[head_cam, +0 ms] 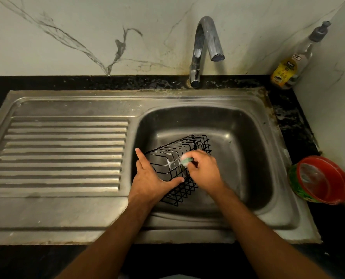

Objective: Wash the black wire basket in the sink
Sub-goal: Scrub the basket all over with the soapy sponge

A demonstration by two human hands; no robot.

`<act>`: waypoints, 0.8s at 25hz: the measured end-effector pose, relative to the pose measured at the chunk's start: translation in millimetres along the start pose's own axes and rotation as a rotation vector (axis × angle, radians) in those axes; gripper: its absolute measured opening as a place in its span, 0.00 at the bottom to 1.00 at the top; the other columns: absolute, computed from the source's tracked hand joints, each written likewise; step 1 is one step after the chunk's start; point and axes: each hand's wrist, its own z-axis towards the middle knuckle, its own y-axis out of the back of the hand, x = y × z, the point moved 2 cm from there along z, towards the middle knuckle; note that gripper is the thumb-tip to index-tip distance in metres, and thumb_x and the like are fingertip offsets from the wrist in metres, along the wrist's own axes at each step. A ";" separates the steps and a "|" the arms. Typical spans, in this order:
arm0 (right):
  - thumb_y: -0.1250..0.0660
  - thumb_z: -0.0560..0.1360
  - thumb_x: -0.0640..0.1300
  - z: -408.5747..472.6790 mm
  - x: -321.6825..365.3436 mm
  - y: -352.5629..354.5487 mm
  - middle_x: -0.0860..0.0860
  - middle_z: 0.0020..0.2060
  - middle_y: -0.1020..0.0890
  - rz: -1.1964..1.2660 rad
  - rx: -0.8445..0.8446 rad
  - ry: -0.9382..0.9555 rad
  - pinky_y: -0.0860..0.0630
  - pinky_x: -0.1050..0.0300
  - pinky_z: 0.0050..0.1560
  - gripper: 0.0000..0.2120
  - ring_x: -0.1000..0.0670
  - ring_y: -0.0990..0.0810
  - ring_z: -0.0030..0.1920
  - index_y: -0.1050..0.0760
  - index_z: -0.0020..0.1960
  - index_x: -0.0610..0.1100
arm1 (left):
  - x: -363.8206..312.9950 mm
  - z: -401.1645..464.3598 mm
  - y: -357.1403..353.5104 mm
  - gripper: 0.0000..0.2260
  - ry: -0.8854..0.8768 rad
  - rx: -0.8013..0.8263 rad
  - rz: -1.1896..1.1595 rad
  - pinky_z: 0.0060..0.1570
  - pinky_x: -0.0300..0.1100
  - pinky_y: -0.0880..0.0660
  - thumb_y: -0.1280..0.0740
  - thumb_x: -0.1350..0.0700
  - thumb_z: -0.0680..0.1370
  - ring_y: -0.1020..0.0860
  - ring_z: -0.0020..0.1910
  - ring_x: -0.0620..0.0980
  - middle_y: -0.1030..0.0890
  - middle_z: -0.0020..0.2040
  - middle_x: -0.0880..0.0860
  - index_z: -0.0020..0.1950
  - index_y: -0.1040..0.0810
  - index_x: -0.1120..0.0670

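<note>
The black wire basket [177, 168] lies tipped on its side in the steel sink [248, 127], one long wire face turned up and streaked with white foam. The left hand [153, 178] steadies it at the near left corner: the grip is wide open, forefinger stretched out along the basket's left edge and thumb laid across the near top wire, so the basket is pinned under the spread of the hand, not clasped. The right hand [203, 170] is curled closed around a small pale green scrub sponge [185, 160], which pokes out from the fingertips and presses on the upper wires just to the right of the left thumb. Foam clings to the wires directly under the sponge and runs a little way toward the left grip. The two hands are near each other, with only a short stretch of basket between them; both forearms come in from the near edge of the sink.

Beyond the grips, straight past the far end of the basket, the chrome tap [205, 47] arches over the basin; no water shows at its spout. Out to the left of the left grip stretches the ribbed draining board [62, 154]. To the right of the right grip, past the sink rim, a red and green plastic tub [320, 180] sits on the dark desk [288, 109]. Farther back on that side, in the corner, stands a clear pump bottle [306, 51] with a yellow-labelled jar [284, 73] touching or just in front of it.
</note>
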 end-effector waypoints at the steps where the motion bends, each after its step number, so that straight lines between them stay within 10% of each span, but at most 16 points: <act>1: 0.33 0.75 0.36 -0.6 3.5 -0.7 0.57 0.51 0.21 0.036 0.000 0.012 0.23 0.52 0.57 0.15 0.52 0.21 0.53 0.19 0.53 0.54 | -0.1 1.0 -0.8 0.68 0.012 -0.015 0.008 0.68 0.49 0.29 0.22 0.33 0.63 0.29 0.72 0.57 0.41 0.80 0.56 0.81 0.70 0.52; 13: 0.34 0.75 0.37 -21.4 22.7 -2.3 0.56 0.52 0.21 0.130 -0.048 0.093 0.23 0.48 0.59 0.13 0.50 0.21 0.54 0.19 0.54 0.51 | 1.8 -1.3 5.4 0.61 -0.016 -0.035 -0.033 0.70 0.52 0.28 0.25 0.40 0.59 0.27 0.70 0.57 0.34 0.76 0.57 0.82 0.59 0.48; 20: 0.33 0.77 0.38 -16.4 48.5 17.9 0.54 0.56 0.20 0.027 0.002 0.180 0.23 0.50 0.60 0.13 0.52 0.22 0.57 0.21 0.57 0.52 | 12.6 5.2 9.4 0.57 -0.024 0.023 -0.250 0.56 0.50 0.19 0.26 0.38 0.57 0.19 0.50 0.47 0.23 0.58 0.51 0.81 0.52 0.43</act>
